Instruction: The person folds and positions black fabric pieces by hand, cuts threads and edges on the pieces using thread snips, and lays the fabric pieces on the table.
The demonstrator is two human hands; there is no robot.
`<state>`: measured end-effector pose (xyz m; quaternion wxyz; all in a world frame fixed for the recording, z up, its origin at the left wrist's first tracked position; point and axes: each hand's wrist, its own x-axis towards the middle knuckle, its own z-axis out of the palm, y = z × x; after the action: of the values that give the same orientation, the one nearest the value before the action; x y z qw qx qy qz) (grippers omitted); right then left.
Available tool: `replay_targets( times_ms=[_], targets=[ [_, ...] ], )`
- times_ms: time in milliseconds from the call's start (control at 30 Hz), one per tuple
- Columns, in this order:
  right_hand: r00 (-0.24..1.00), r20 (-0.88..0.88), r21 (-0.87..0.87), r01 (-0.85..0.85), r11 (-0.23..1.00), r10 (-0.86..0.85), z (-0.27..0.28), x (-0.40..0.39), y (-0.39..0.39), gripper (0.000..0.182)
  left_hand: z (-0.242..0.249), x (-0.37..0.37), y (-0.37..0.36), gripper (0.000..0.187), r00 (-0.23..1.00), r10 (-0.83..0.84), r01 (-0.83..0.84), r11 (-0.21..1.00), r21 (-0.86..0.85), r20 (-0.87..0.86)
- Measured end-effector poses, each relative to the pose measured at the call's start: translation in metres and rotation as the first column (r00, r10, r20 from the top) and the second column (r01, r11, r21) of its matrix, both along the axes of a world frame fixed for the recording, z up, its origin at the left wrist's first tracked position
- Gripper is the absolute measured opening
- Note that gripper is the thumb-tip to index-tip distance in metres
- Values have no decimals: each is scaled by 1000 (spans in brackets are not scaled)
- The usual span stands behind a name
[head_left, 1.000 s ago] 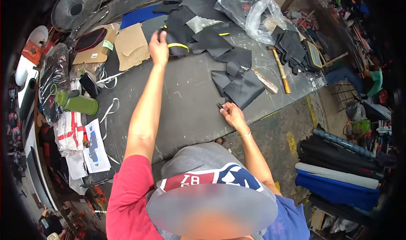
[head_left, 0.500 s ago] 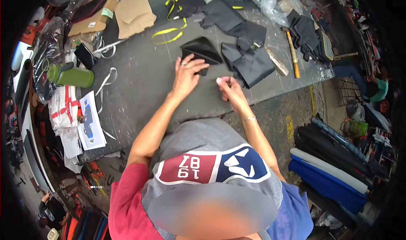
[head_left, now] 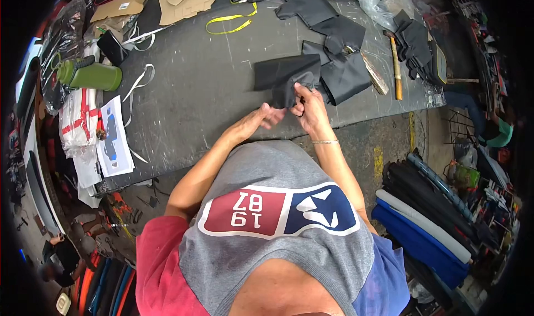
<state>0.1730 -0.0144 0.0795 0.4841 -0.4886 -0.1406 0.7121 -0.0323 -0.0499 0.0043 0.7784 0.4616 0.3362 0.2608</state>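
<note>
A piece of black sheet material (head_left: 278, 74), smooth like leatherette, is partly lifted and creased at its near right corner. My right hand (head_left: 311, 111) pinches that corner, thumb on top and the other fingers curled under. Just left of it, my left hand (head_left: 247, 124) hovers near the piece's lower edge. Its fingers are stretched out, a little blurred, and hold nothing I can see. More black cut pieces (head_left: 346, 78) lie folded and overlapping right beside my right hand.
A hammer (head_left: 396, 65) and a worn flat strip (head_left: 375, 74) lie to the right. A yellow tape measure (head_left: 231, 18) curls at the back. On the left are a green bottle (head_left: 92, 75), a phone (head_left: 113, 48), white straps (head_left: 133, 96) and a printed sheet (head_left: 115, 141).
My right hand has moved up and taken hold of the black piece's corner. My left hand has let go of the piece and drawn back toward me. The piece is turned and flatter.
</note>
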Motion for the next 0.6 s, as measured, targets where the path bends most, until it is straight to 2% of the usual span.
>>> replay_targets(
  times_ms=[33,67,133,167,267,367,467,500,600],
  targets=[
    [998,33,1,-55,998,55,9,-3,0,21,-5,12,-1,77,980,192,-188,978,-90,42],
    [993,64,44,-107,993,104,9,-4,-2,21,-9,17,4,75,956,261,-241,959,-152,132],
    [972,137,124,-210,970,193,8,-2,-5,22,36,28,23,70,868,399,-316,903,-290,296],
    [947,224,132,-265,955,232,11,-1,-6,27,34,22,35,53,886,389,-298,895,-332,251],
    [826,487,130,-390,912,284,22,1,-12,34,67,24,41,30,862,483,-388,823,-415,153],
    [711,613,121,-517,848,345,17,11,-17,39,92,27,44,27,859,494,-406,818,-408,135],
    [604,734,56,-509,859,310,43,8,-33,42,97,26,44,28,845,520,-443,814,-377,129],
    [586,728,50,-562,825,355,36,10,-38,42,103,27,44,28,832,542,-475,806,-352,117],
    [723,514,51,-563,825,462,34,20,-55,41,118,26,44,26,812,577,-538,798,-272,85]
  ],
)
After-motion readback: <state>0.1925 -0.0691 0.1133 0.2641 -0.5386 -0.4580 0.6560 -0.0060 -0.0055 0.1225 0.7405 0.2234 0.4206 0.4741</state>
